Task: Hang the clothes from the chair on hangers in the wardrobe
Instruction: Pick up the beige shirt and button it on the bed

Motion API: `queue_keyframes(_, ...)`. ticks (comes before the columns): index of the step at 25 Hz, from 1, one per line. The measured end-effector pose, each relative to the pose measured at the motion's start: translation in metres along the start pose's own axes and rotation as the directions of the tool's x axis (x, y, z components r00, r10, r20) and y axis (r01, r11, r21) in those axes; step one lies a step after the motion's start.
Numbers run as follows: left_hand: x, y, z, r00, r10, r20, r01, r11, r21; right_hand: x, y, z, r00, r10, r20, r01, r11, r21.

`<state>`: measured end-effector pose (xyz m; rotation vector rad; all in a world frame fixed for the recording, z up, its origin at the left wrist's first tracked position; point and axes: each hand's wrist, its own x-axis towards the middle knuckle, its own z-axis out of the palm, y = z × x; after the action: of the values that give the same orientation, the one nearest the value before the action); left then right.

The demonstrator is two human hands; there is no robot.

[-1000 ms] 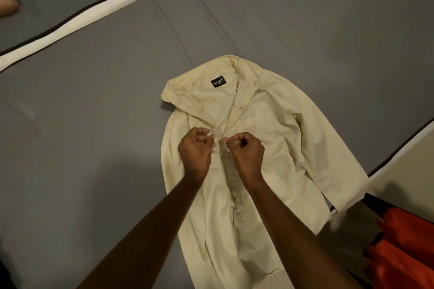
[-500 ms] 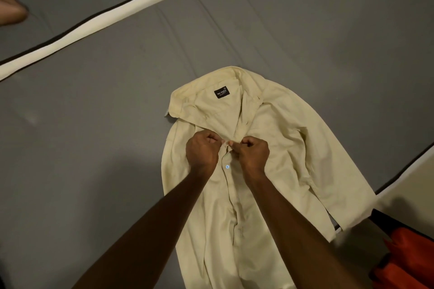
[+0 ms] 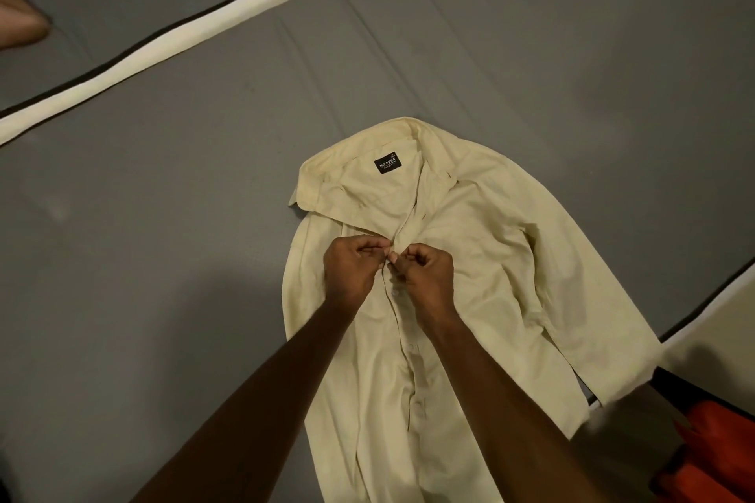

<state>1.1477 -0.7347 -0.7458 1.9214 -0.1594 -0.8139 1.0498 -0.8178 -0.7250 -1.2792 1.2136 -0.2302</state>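
Note:
A cream long-sleeved shirt [image 3: 482, 257] lies flat and face up on a grey mattress [image 3: 184, 237], collar away from me, a black label showing inside the neck. My left hand [image 3: 353, 267] and my right hand [image 3: 425, 276] meet at the front placket just below the collar. Both pinch the fabric edges between thumb and fingers, knuckles almost touching. Buttons below my hands are fastened. One sleeve lies along the right side, its cuff reaching the mattress corner. No hanger or wardrobe is in view.
A cream piped seam [image 3: 196, 33] runs diagonally across the mattress at the upper left. An orange-red cloth [image 3: 711, 457] sits at the lower right beyond the mattress edge. Another person's foot [image 3: 20, 20] shows at the far left edge.
Both hands have moved up the placket toward the collar, from mid-chest to just under the neck opening. A fastened button now shows below them.

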Motion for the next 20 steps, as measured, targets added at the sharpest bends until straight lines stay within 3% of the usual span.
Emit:
queue_keyframes(4,-0.007,-0.003,-0.004,1.0,-0.019,0.019,0.021,0.991,-0.129,0.003,0.0,0.008,0.991,-0.1,-0.09,0.084,0.982,-0.172)
queue_keyframes(9,-0.004,-0.004,-0.011,0.994,-0.045,0.096,0.062,0.981,-0.185,0.01,0.002,0.014,0.986,-0.141,-0.088,0.113,0.958,-0.264)
queue_keyframes(20,-0.004,-0.004,-0.007,0.999,-0.042,0.033,0.048,0.98,-0.192,0.008,-0.006,-0.004,0.996,0.044,0.075,-0.047,0.998,0.03)
